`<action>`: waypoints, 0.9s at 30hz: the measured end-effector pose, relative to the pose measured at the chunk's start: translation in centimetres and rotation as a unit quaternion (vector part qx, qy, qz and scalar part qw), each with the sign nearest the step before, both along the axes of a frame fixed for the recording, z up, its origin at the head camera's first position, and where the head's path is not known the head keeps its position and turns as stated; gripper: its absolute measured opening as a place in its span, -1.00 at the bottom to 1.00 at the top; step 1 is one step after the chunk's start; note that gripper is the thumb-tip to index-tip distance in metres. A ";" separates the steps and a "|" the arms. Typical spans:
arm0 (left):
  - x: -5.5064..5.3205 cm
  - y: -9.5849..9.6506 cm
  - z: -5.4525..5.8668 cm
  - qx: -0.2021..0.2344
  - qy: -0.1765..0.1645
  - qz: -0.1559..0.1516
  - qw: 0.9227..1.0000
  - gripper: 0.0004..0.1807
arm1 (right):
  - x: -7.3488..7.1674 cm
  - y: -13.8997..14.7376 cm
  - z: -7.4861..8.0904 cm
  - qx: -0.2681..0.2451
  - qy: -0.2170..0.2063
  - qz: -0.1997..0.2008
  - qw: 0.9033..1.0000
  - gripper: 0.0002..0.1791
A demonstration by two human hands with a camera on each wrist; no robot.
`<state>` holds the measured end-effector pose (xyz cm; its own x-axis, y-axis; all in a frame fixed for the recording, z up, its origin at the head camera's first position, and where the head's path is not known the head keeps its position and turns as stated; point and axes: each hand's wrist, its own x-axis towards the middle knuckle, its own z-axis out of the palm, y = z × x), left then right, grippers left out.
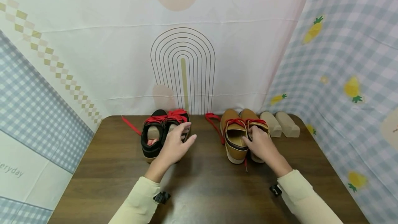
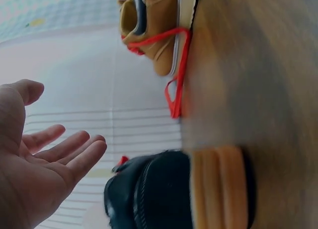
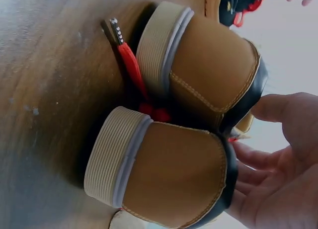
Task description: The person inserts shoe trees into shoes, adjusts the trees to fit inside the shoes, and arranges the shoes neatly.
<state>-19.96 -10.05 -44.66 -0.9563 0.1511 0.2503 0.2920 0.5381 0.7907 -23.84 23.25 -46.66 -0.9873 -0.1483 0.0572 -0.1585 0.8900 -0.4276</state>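
Observation:
A pair of black shoes with red laces (image 1: pixel 151 149) stands at the left of the table, toes to the back. My left hand (image 1: pixel 174 143) hovers above the right-hand black shoe, fingers spread and holding nothing. To the right stands a pair of tan shoes (image 1: pixel 235 154) with red laces. My right hand (image 1: pixel 262 144) is over their openings. In the right wrist view, its thumb is at the dark collar of one tan shoe (image 3: pixel 213 65), its fingers by the collar of the other tan shoe (image 3: pixel 174 174). Some right fingertips are hidden.
Two beige shoe inserts (image 1: pixel 287 125) lie right of the tan shoes; a similar beige insert (image 1: pixel 153 132) shows inside a black shoe. Loose red laces (image 1: pixel 214 123) trail on the brown table (image 1: pixel 205 189). Patterned cloth (image 1: pixel 124 65) hangs behind and at both sides.

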 end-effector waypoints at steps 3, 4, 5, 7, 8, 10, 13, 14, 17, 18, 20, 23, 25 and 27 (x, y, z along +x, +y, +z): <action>-0.1 0.8 -0.8 0.004 0.000 -0.007 1.000 -0.45 | -0.3 0.3 -0.2 0.002 -0.019 -0.008 1.000 -0.54; -0.1 1.0 -1.1 0.006 -0.001 -0.010 1.000 -0.45 | -0.4 0.3 -0.2 0.003 -0.026 -0.009 1.000 -0.54; -0.1 1.3 -1.3 0.006 0.000 -0.012 1.000 -0.46 | -0.4 0.4 -0.2 0.004 -0.032 -0.009 0.999 -0.53; -0.2 1.7 -1.8 0.009 -0.002 -0.013 1.000 -0.47 | -0.6 0.5 -0.2 0.006 -0.039 -0.008 0.999 -0.52; -0.3 1.8 -2.0 0.011 -0.004 -0.013 1.000 -0.47 | -0.8 0.5 -0.3 0.008 -0.040 -0.006 0.999 -0.53; -0.3 2.2 -2.4 0.012 -0.006 -0.012 1.000 -0.49 | -1.1 0.6 -0.3 0.009 -0.041 -0.002 0.999 -0.54; -0.6 2.8 -3.0 0.017 -0.017 -0.013 1.000 -0.49 | -1.5 0.7 -0.5 0.007 -0.043 0.006 0.999 -0.59; -0.6 3.0 -3.3 0.017 -0.020 -0.015 1.000 -0.49 | -1.6 0.8 -0.6 0.005 -0.047 0.009 0.999 -0.61; -0.9 3.6 -3.9 0.008 -0.025 -0.018 0.999 -0.47 | -1.7 1.1 -0.7 -0.003 -0.052 0.015 0.999 -0.67; -1.0 3.8 -4.0 0.005 -0.025 -0.020 0.999 -0.46 | -1.8 1.2 -0.7 -0.006 -0.053 0.018 0.998 -0.68; -1.1 4.2 -4.3 -0.008 -0.025 -0.020 0.999 -0.43 | -1.8 1.3 -0.6 -0.012 -0.056 0.019 0.998 -0.70; -1.3 4.6 -4.5 -0.021 -0.023 -0.019 0.999 -0.42 | -1.8 1.3 -0.6 -0.022 -0.059 0.023 0.998 -0.71; -1.4 4.8 -4.6 -0.025 -0.022 -0.015 0.999 -0.42 | -1.8 1.3 -0.6 -0.027 -0.063 0.027 0.997 -0.73; -1.5 4.9 -4.7 -0.022 -0.020 -0.011 0.999 -0.43 | -1.8 1.1 -0.7 -0.035 -0.065 0.032 0.997 -0.75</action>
<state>-21.45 -5.16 -49.40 -0.9616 0.1830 0.2044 0.2731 0.5669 0.7772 -25.59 24.35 -47.34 -0.9756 -0.2119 -0.0575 -0.1539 0.8466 -0.5095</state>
